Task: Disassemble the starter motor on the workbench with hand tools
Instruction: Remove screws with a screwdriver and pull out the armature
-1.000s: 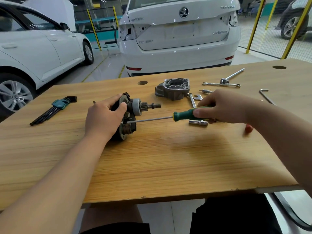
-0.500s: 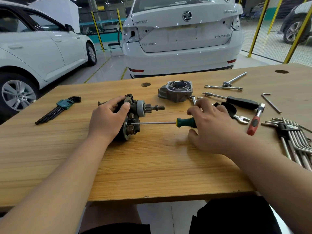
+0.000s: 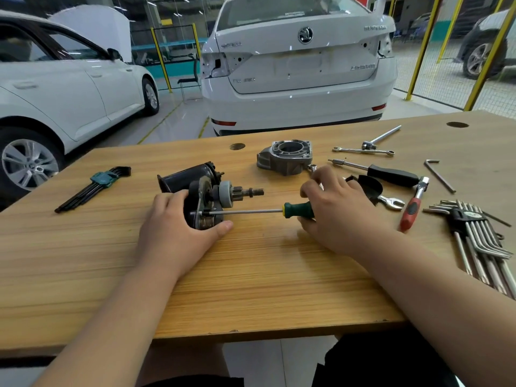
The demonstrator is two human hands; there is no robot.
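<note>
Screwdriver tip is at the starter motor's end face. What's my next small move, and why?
Probably turn the green-handled screwdriver anticlockwise to loosen the fastener. Its tip meets the end of the black starter motor, the right hand grips the handle, and the left hand braces the motor.

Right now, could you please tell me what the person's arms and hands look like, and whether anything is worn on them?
The left hand and right hand are bare: no gloves, rings or watch show. The left forearm and right forearm are bare as well; no sleeve shows up to the frame's edge.
</note>
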